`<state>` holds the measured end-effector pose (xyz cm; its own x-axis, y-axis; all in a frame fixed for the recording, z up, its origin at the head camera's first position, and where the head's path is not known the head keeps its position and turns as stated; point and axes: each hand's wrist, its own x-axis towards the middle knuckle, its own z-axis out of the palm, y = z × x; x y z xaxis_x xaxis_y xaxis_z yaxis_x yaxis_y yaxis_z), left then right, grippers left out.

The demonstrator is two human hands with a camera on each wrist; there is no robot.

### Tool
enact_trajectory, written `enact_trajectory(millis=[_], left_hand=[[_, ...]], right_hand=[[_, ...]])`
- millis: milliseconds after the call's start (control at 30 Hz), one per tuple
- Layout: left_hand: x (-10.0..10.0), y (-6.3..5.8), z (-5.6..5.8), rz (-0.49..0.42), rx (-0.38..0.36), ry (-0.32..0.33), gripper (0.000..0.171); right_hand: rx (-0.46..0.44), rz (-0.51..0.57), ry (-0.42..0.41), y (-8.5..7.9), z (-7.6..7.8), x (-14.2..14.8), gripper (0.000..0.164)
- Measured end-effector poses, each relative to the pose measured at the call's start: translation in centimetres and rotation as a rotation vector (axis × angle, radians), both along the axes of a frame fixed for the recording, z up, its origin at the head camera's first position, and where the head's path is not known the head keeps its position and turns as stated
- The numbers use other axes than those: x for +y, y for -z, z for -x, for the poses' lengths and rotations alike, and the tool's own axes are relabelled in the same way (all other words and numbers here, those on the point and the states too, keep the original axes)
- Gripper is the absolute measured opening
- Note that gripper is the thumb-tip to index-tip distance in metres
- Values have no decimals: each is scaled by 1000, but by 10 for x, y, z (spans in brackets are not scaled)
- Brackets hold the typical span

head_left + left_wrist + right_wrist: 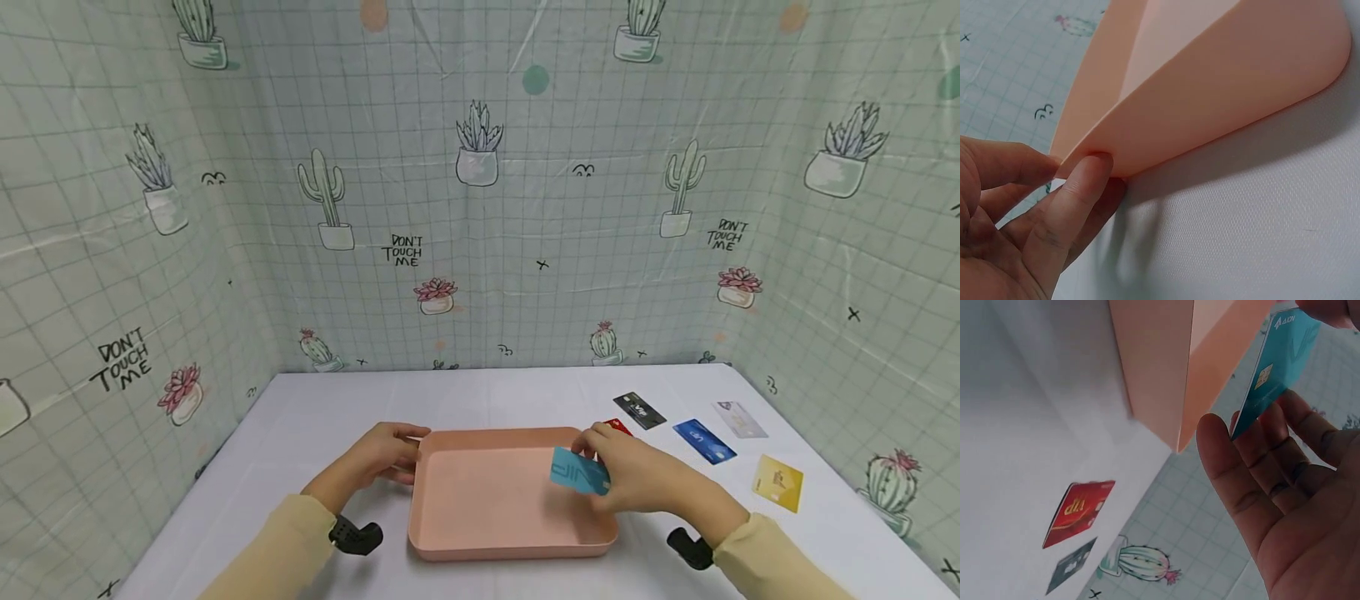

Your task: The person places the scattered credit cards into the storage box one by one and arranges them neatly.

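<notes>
Right hand (pixel 628 471) pinches a teal card (pixel 574 471) above the pink tray (pixel 480 492); left hand (pixel 381 454) grips its corner. Yellow card (pixel 778 483) nears bench (pixel 300 417) right edge.

White table (pixel 315 421); behind, pale grid-lined cloth (pixel 480 229) printed with potted cacti, succulents.

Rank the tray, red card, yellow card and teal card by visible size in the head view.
Tray
Teal card and yellow card, too alike to rank
Red card, partly hidden by the right hand

In head view, red card (pixel 619 426) partly behind the right grip (pixel 636 472).
</notes>
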<state>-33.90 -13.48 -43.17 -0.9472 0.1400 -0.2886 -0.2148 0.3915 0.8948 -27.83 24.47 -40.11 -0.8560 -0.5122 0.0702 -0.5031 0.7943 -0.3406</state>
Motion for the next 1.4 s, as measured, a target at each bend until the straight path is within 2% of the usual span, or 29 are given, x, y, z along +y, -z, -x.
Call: enact_trajectory(millis=[300, 600, 967, 1400], left_hand=[[0, -1, 0, -6, -4, 0, 49], [1, 0, 0, -1, 1, 4, 50], [0, -2, -1, -5, 2, -12, 50], [0, -1, 0, -18, -14, -22, 51]], right_hand=[[-107, 18, 32, 7, -2, -22, 57], [-80, 15, 8, 6, 1, -37, 55], [-107, 38, -48, 19, 3, -46, 57], [-65, -16, -96, 24, 4, -65, 53]])
